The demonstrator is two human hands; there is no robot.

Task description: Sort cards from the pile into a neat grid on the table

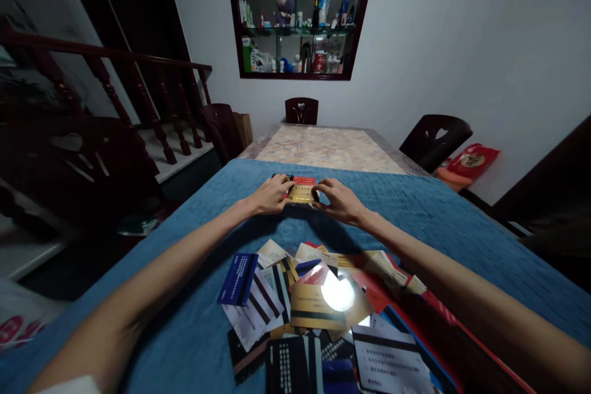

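Both my arms reach forward over a blue cloth [184, 320] on the table. My left hand [270, 196] and my right hand [340, 200] grip the two ends of a small stack of cards [301, 192], gold and red on top, resting on the cloth. Nearer to me lies a loose pile of several plastic cards [318, 308], fanned and overlapping, with a bright glare on a gold one. A blue card [237, 279] sits at the pile's left edge.
Beyond the cloth the bare patterned tabletop [327, 148] runs to the far wall. Dark wooden chairs [301, 111] stand at the far end and both sides. A stair railing [138, 92] is at left, a wall shelf [300, 18] ahead, a red bag [471, 161] on the floor at right.
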